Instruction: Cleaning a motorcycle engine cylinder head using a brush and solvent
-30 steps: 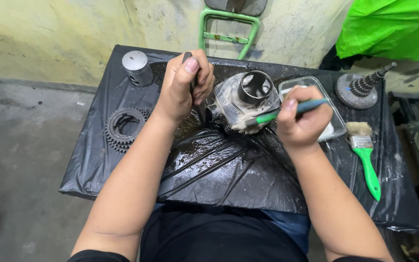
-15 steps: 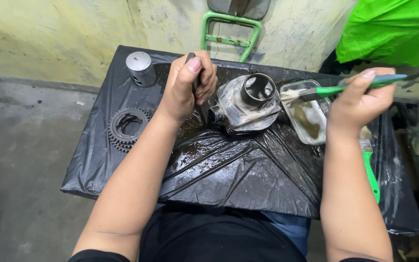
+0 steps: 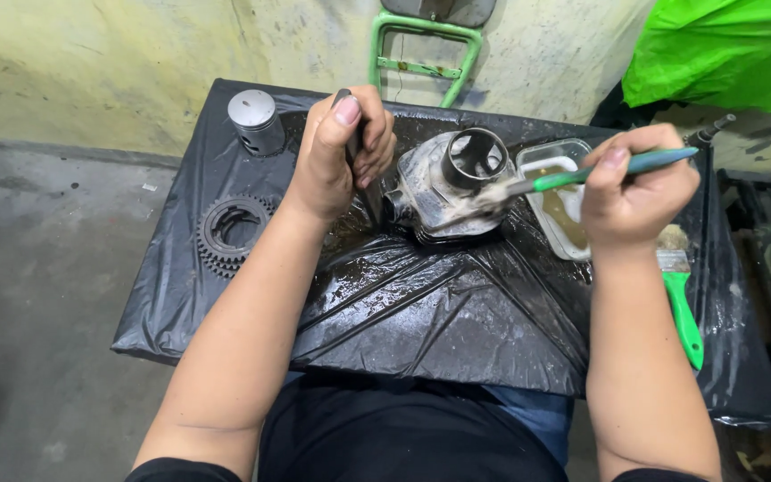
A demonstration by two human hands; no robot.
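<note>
A finned metal engine cylinder (image 3: 443, 183) lies on a black plastic sheet (image 3: 403, 303) over a small table. My left hand (image 3: 341, 152) is closed on a dark part at the cylinder's left side and steadies it. My right hand (image 3: 635, 192) grips a small green-handled brush (image 3: 582, 177), whose bristles touch the cylinder's outer wall below its round bore. The sheet around the cylinder is wet and shiny.
A clear plastic tub (image 3: 557, 201) of brownish liquid stands right of the cylinder. A wide green-handled paintbrush (image 3: 680, 295) lies at the right edge. A silver piston (image 3: 256, 120) and a dark gear (image 3: 229, 234) sit at left. Behind are a green metal frame (image 3: 421, 54) and green cloth (image 3: 725, 54).
My right hand went from the cylinder out to the tub with the brush, then came back so the bristles touch the cylinder again. My left hand stayed put.
</note>
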